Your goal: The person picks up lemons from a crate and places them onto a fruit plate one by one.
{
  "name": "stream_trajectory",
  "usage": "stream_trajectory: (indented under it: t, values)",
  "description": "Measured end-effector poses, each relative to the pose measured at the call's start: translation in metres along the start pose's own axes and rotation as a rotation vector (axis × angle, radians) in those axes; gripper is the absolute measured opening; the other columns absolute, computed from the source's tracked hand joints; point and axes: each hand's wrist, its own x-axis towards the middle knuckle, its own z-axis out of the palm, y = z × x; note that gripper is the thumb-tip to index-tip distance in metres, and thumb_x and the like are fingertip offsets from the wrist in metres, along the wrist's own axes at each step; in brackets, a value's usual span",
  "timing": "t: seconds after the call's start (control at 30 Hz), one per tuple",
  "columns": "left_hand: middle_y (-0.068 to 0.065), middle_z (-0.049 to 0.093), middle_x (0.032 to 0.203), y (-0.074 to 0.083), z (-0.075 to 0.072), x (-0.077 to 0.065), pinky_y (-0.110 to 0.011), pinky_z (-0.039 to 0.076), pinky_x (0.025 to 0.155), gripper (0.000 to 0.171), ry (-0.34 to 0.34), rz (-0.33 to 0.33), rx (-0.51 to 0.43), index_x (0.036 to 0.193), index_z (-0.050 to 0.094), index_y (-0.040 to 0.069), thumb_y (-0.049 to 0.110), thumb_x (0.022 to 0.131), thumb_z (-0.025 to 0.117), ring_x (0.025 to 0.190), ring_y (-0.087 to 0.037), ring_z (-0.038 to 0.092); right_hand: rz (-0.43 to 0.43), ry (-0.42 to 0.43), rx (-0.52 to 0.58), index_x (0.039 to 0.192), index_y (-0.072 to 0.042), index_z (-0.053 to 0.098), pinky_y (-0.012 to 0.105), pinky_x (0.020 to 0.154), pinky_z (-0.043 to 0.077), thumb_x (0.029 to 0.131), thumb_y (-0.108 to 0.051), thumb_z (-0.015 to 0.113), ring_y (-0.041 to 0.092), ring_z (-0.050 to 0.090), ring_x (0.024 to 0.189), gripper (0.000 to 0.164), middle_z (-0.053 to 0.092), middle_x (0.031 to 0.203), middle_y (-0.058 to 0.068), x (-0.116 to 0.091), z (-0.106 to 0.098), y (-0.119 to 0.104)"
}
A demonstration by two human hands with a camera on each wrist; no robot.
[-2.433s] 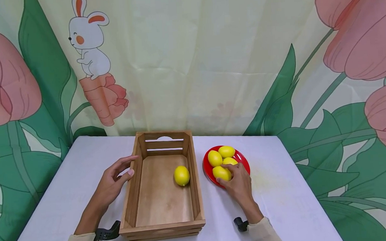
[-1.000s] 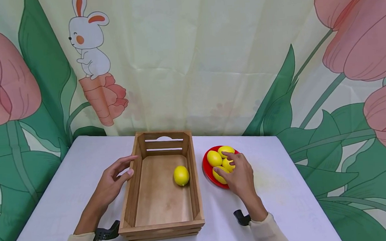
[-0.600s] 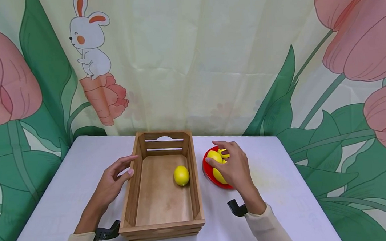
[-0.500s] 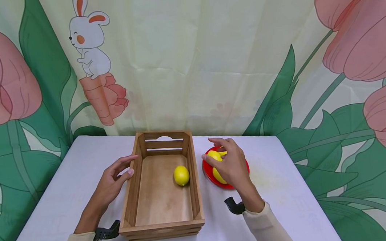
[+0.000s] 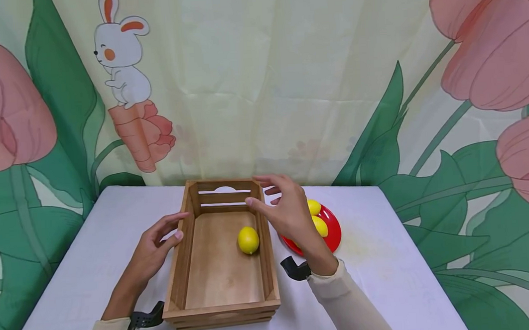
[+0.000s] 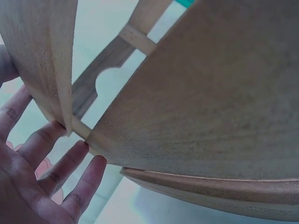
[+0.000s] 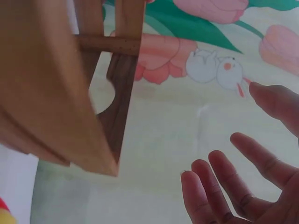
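In the head view, a slatted wooden crate [image 5: 230,286] stands mid-table with one yellow lemon [image 5: 248,240] near its right wall. My left hand [image 5: 154,248] touches the crate's left side with extended fingers; the left wrist view shows fingertips [image 6: 96,163] against the wood. Holding nothing, my right hand [image 5: 289,211] hovers by the far part of the crate's right rim, thumb and fingers spread apart. The right wrist view confirms an empty palm [image 7: 275,205]. Behind that hand, a red plate [image 5: 334,233] carries lemons [image 5: 320,226], partly hidden.
A white-covered table [image 5: 378,278] holds everything. At its back hangs a curtain [image 5: 309,83] printed with tulips and a rabbit. Black straps with cameras [image 5: 295,269] sit at both wrists.
My right hand has left the lemon it touched on the plate and travelled empty, leftward and slightly away, to the crate's right rim. The left hand and crate stay put.
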Motion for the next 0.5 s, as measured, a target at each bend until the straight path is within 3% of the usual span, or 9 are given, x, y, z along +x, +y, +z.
stream_trajectory:
  t: [0.23, 0.5]
  values:
    - [0.010, 0.048, 0.151, -0.001, -0.001, 0.000, -0.021, 0.046, 0.097, 0.041, 0.001, 0.003, 0.006, 0.143, 0.050, 0.035, 0.037, 0.102, 0.054, 0.135, -0.008, 0.045, -0.043, -0.030, 0.049, 0.122, -0.030, 0.070, 0.034, 0.080, 0.058, 0.080, -0.036, 0.083, 0.018, 0.065, 0.100, 0.044, 0.065, 0.111, -0.005, 0.011, 0.014, -0.016]
    - [0.002, 0.047, 0.153, -0.002, 0.001, 0.000, -0.063, 0.041, 0.105, 0.042, -0.002, -0.004, -0.032, 0.143, 0.050, 0.033, 0.036, 0.102, 0.055, 0.142, -0.030, 0.041, -0.022, -0.097, 0.031, 0.124, -0.030, 0.068, 0.032, 0.084, 0.055, 0.081, -0.039, 0.082, 0.014, 0.066, 0.100, 0.046, 0.066, 0.114, -0.002, 0.021, 0.034, -0.026]
